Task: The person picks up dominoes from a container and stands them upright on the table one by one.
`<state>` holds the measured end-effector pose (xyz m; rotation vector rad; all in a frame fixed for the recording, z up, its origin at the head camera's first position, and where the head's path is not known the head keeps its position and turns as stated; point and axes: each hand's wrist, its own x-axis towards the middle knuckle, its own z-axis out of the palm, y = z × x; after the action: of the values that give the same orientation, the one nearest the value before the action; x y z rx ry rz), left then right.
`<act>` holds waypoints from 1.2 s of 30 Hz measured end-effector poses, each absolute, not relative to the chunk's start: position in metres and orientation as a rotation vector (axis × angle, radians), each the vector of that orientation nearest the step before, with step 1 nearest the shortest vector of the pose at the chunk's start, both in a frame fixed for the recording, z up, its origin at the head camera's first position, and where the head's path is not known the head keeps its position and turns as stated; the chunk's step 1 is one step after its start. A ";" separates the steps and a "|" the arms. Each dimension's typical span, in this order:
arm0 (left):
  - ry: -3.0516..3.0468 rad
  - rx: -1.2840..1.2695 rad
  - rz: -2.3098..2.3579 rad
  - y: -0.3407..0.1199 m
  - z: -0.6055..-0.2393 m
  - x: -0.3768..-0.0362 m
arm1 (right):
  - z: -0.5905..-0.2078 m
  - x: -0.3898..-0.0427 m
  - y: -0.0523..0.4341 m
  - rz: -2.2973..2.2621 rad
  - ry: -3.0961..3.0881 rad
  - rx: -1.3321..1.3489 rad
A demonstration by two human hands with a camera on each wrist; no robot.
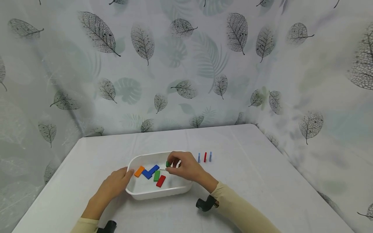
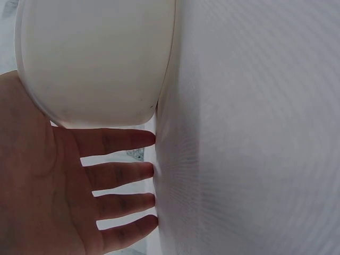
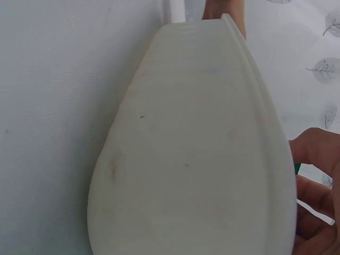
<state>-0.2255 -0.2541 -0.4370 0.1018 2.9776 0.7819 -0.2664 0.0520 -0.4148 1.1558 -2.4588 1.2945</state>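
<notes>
A pale curtain printed with grey leaves (image 1: 180, 64) hangs behind and beside a white counter (image 1: 262, 181). Near the front of the counter stands a white oval plastic tub (image 1: 151, 194). Lying flat inside it are an orange rectangular block (image 1: 139, 171), a blue L-shaped pair of blocks (image 1: 150, 171), a green rectangular block (image 1: 156, 175) and a red rectangular block (image 1: 161, 181), close together, some touching.

The right hand (image 1: 186, 166) is over the tub's far right part, thumb and fingers curled in a pinching grip on a small green block (image 1: 167, 164) held above the tub floor; the right wrist view shows only a green sliver of it between the fingers (image 3: 313, 159).

The left hand (image 1: 115, 184) rests against the tub's left outer wall, fingers (image 2: 119, 172) straight and spread, gripping nothing, their tips on the counter.

Beyond the tub to the right, three thin blocks stand upright in a row, apart from each other: a light blue one (image 1: 199, 157), a red one (image 1: 205, 157) and another light blue one (image 1: 210, 156).
</notes>
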 end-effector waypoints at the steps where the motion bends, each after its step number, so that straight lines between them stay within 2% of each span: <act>1: 2.977 0.101 0.780 -0.254 -0.437 -0.225 | -0.414 -0.266 0.053 1.295 -2.462 1.144; 18: 2.977 0.091 0.778 -0.255 -0.438 -0.226 | -0.405 -0.264 0.077 1.321 -2.445 0.993; 36: 2.970 0.089 0.769 -0.254 -0.436 -0.226 | -0.393 -0.278 0.114 1.317 -2.409 0.874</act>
<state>-0.2258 -0.2538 -0.4357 0.0885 2.9697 0.7695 -0.2779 0.1141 -0.3934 0.8741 -2.4086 1.3166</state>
